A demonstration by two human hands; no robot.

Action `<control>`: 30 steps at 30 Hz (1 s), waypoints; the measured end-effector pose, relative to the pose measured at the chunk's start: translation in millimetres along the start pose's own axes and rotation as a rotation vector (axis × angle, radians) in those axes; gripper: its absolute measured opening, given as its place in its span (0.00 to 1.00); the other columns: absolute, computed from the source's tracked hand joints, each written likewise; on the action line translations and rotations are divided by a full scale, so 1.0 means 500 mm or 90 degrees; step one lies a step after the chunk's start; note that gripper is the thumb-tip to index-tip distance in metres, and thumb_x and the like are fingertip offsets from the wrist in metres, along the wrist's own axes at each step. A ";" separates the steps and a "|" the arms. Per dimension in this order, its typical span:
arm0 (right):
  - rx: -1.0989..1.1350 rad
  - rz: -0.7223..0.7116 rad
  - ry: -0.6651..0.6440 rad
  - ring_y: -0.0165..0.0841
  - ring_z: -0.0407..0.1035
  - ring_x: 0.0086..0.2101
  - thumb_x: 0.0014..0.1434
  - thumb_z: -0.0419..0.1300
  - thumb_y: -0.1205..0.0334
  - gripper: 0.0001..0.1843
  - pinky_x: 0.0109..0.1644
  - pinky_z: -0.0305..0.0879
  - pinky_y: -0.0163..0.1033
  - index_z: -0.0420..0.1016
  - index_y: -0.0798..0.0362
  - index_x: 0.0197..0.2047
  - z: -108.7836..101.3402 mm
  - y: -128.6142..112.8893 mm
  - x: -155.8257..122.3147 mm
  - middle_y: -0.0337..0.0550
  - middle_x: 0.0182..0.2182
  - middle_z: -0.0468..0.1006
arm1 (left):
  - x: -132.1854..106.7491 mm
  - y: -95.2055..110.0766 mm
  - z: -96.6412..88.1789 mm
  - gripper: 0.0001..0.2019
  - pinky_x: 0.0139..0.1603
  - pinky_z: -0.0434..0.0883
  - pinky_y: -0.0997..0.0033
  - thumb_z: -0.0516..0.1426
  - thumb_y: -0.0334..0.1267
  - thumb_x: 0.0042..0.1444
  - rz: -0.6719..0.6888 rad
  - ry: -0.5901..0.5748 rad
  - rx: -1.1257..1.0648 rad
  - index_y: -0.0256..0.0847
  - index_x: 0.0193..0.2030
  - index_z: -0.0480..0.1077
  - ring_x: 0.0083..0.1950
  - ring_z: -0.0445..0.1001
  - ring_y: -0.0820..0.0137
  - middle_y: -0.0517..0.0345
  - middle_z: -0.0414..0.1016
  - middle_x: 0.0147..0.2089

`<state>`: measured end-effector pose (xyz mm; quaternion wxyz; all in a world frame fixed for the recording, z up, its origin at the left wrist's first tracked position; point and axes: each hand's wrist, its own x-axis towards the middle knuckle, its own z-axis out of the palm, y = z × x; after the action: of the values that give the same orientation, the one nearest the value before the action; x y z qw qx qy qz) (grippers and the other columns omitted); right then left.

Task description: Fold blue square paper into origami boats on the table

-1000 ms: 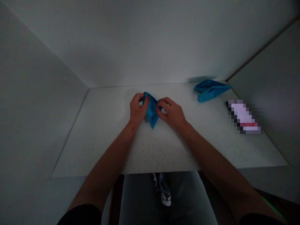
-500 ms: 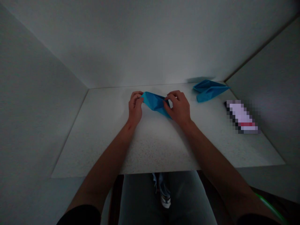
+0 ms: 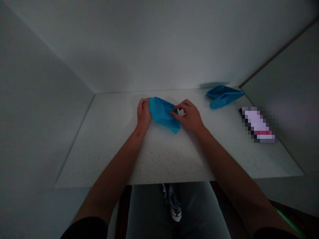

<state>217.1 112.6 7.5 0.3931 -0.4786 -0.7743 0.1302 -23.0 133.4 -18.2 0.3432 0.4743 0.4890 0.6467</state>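
Note:
A piece of folded blue paper [image 3: 163, 114] is held just above or on the white table, its creased face turned toward me and its lower corner pointing to the front right. My left hand [image 3: 144, 113] is closed on the paper's left end, with some fingertips hidden behind it. At the right edge, my right hand [image 3: 189, 114] has its thumb and forefinger close together on the paper in a pinch. Farther right lies a second blue folded paper piece [image 3: 224, 96], shaped like a paper plane, with neither hand touching it.
A phone-like device with a blurred screen [image 3: 259, 126] lies at the table's right side. The white table [image 3: 104, 142] meets walls at the back, left and right. My legs [image 3: 152, 209] are under its front edge.
The paper in my hands has opened out and tilted, so more of its front face shows and its lower edge hangs nearer me. My right hand has shifted slightly along it.

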 end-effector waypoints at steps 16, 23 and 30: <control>-0.066 -0.049 0.022 0.45 0.70 0.41 0.66 0.72 0.43 0.18 0.49 0.68 0.53 0.86 0.48 0.48 0.000 -0.020 -0.001 0.47 0.41 0.74 | -0.041 0.056 0.027 0.24 0.28 0.66 0.75 0.62 0.61 0.69 -0.142 -0.199 -0.090 0.45 0.33 0.63 0.30 0.62 0.72 0.63 0.59 0.31; -0.094 -0.066 0.066 0.46 0.68 0.45 0.67 0.69 0.50 0.11 0.50 0.68 0.54 0.82 0.48 0.45 -0.004 -0.034 -0.002 0.50 0.46 0.72 | -0.054 0.066 0.032 0.24 0.34 0.71 0.73 0.62 0.62 0.70 -0.119 -0.283 -0.064 0.44 0.34 0.64 0.33 0.66 0.71 0.62 0.64 0.32; -0.010 -0.056 0.092 0.44 0.68 0.46 0.69 0.65 0.55 0.06 0.50 0.69 0.54 0.77 0.47 0.44 0.005 -0.031 -0.001 0.49 0.46 0.72 | -0.059 0.056 0.027 0.29 0.46 0.79 0.67 0.70 0.67 0.60 -0.066 -0.360 -0.067 0.45 0.49 0.71 0.46 0.80 0.65 0.56 0.79 0.44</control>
<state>205.5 104.8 14.7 0.4494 -0.4554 -0.7652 0.0717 -0.5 102.7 1.3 0.5225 0.5916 0.3630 0.4952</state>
